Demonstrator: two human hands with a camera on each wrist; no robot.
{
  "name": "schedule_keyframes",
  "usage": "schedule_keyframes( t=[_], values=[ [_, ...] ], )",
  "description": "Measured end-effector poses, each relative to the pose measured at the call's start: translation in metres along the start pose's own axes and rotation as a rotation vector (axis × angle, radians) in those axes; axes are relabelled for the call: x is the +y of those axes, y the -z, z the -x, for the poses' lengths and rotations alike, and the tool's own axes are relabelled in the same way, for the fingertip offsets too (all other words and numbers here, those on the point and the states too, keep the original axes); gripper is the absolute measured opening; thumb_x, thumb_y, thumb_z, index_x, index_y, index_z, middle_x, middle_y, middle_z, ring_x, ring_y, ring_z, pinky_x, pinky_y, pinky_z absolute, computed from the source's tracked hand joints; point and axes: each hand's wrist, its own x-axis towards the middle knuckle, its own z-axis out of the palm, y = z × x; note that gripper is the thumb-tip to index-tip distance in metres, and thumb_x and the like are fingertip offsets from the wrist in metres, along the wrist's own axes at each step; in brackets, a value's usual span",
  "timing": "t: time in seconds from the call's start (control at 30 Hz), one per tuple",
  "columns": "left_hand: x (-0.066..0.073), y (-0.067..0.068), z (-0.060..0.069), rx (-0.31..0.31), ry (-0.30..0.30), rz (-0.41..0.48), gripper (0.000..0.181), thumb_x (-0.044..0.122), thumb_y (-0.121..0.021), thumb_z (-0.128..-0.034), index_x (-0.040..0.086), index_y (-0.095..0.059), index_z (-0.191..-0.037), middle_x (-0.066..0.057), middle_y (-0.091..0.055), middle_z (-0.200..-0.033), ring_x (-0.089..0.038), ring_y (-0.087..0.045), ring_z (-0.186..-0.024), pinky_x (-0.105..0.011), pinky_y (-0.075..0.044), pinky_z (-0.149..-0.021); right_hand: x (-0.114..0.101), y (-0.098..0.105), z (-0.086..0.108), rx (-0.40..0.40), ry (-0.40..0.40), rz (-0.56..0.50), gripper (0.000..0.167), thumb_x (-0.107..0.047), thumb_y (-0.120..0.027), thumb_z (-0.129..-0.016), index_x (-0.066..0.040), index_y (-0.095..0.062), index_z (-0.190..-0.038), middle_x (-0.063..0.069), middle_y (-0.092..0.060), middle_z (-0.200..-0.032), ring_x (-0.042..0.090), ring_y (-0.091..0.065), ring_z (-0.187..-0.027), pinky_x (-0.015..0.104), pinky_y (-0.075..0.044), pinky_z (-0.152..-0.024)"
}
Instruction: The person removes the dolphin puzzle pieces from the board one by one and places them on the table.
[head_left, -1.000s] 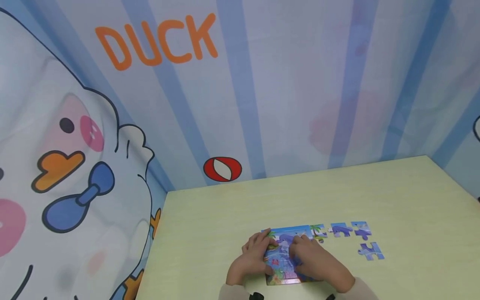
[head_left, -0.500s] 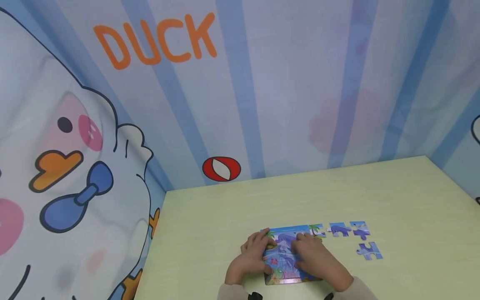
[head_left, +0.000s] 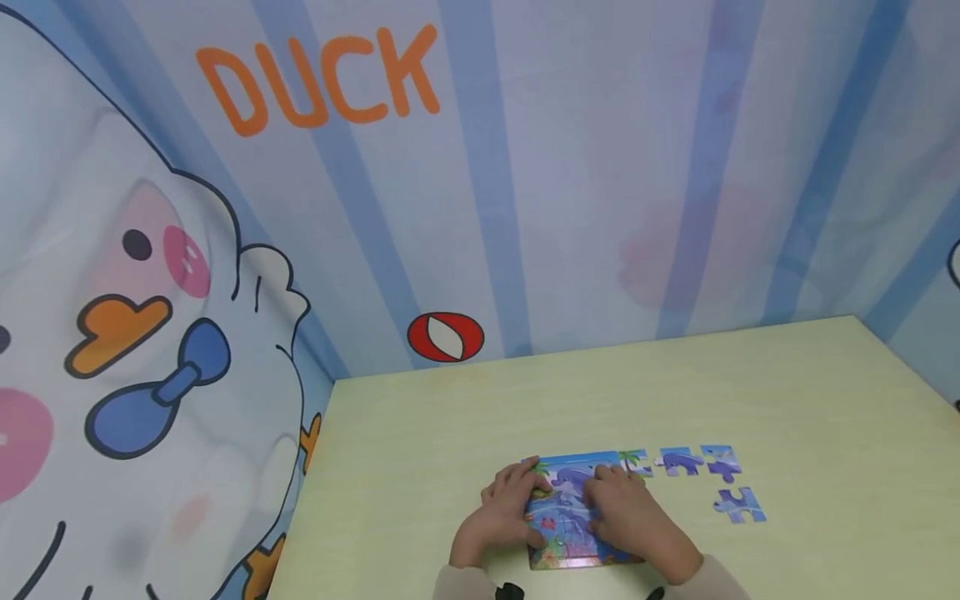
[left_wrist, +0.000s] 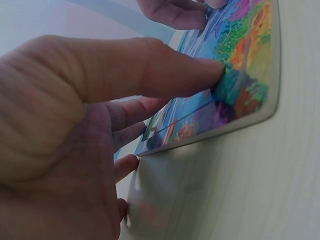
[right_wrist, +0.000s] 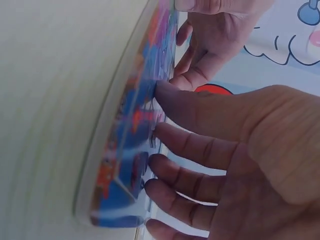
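A colourful puzzle board point(head_left: 570, 546) with a sea picture lies flat on the table. My left hand point(head_left: 501, 518) rests over its left side; in the left wrist view the thumb of that hand point(left_wrist: 150, 70) presses the board's corner area point(left_wrist: 252, 95), fingers spread along the edge. On the board's right part, the fingertips of my right hand point(head_left: 633, 517) touch the picture. The right wrist view shows this hand point(right_wrist: 240, 145) with thumb and slightly bent fingers against the board's surface point(right_wrist: 132, 150). What lies under its fingertips is partly hidden.
Loose puzzle pieces lie right of the board: a palm piece point(head_left: 634, 460) touching or very near its upper right corner, a dolphin piece point(head_left: 679, 462), one farther right point(head_left: 722, 461) and one below that point(head_left: 740, 505). A printed curtain point(head_left: 585, 167) stands behind the table point(head_left: 420, 433).
My right hand has shifted slightly right and up on the board since the earliest frame, then stayed there. The left hand has stayed in place.
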Motion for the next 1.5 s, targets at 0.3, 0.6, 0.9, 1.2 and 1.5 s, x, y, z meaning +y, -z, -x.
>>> schedule_keyframes(
  t=[0.3, 0.6, 0.9, 1.2, 1.5],
  values=[
    [0.0026, -0.0019, -0.0001, 0.001, 0.010, -0.003, 0.054, 0.010, -0.088, -0.0725, 0.018, -0.058, -0.117, -0.006, -0.027, -0.163, -0.039, -0.018, -0.148, -0.069, -0.016, -0.107, 0.0028, -0.0039, -0.0002, -0.005, -0.041, 0.008, 0.027, -0.018, -0.090, -0.074, -0.013, -0.063, -0.078, 0.000, -0.053, -0.084, 0.025, -0.051, -0.082, 0.058, -0.045, -0.083],
    [0.0003, -0.0010, -0.0030, 0.010, 0.014, -0.009, 0.054, 0.009, -0.088, -0.0713, 0.017, -0.058, -0.116, -0.008, -0.028, -0.163, -0.039, -0.018, -0.147, -0.068, -0.016, -0.107, 0.0037, -0.0018, -0.0021, -0.038, -0.055, -0.056, 0.032, -0.016, -0.089, -0.076, -0.015, -0.056, -0.078, 0.000, -0.051, -0.084, 0.023, -0.045, -0.083, 0.059, -0.039, -0.087],
    [0.0001, -0.0036, -0.0020, 0.013, 0.009, -0.004, 0.054, 0.009, -0.089, -0.0702, 0.017, -0.058, -0.114, -0.009, -0.029, -0.162, -0.041, -0.020, -0.146, -0.067, -0.018, -0.107, 0.0038, -0.0019, 0.0011, -0.017, -0.018, -0.034, 0.034, -0.016, -0.087, -0.078, -0.016, -0.053, -0.078, -0.003, -0.048, -0.083, 0.021, -0.043, -0.081, 0.058, -0.039, -0.083],
    [0.0004, -0.0031, -0.0009, -0.003, 0.009, 0.008, 0.048, 0.008, -0.088, -0.0729, 0.022, -0.059, -0.107, -0.009, -0.027, -0.163, -0.041, -0.017, -0.147, -0.068, -0.015, -0.106, 0.0044, -0.0023, 0.0022, -0.001, 0.016, -0.017, 0.034, -0.016, -0.087, -0.078, -0.016, -0.052, -0.078, -0.003, -0.048, -0.083, 0.021, -0.044, -0.081, 0.060, -0.040, -0.083],
    [0.0035, -0.0007, -0.0009, -0.005, 0.033, 0.010, 0.035, 0.006, -0.088, -0.0720, 0.023, -0.068, -0.095, -0.008, -0.027, -0.163, -0.041, -0.016, -0.147, -0.067, -0.013, -0.108, 0.0031, 0.0003, 0.0011, 0.011, 0.050, 0.028, 0.033, -0.017, -0.086, -0.079, -0.015, -0.053, -0.079, -0.004, -0.047, -0.082, 0.022, -0.045, -0.080, 0.060, -0.040, -0.084]
  ],
)
